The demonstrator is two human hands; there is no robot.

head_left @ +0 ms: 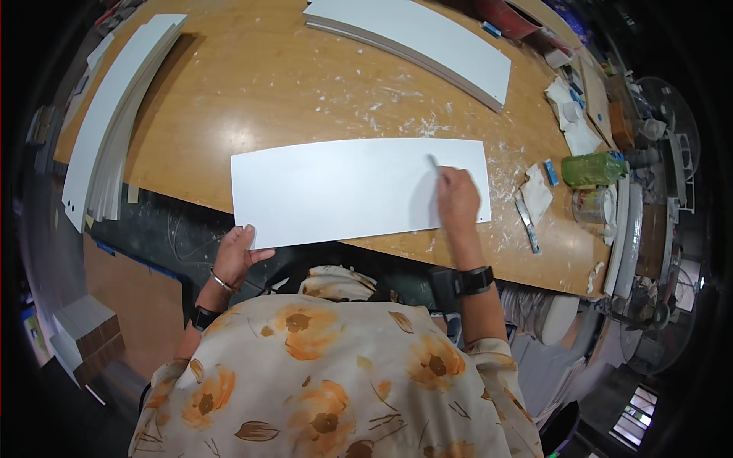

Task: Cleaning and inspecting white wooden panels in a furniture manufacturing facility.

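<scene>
A long white panel (328,195) lies in front of me on the wooden table, its near left part reaching past the edge. My left hand (237,256) grips the near left corner of this panel, thumb on top and a finger below. Over the panel's right part, my right hand (458,200) is closed round a thin grey tool (432,161). The tool's tip is over the white face; most of it is hidden in the fist, so its kind is unclear. A small dark hole marks the panel's near right corner.
White flecks mark the wooden table (206,99). One panel stack (412,34) lies at the back, another (114,114) at the left. On the right are a putty knife (527,225), a crumpled white cloth (537,195), a green bottle (592,169) and a tin (593,204).
</scene>
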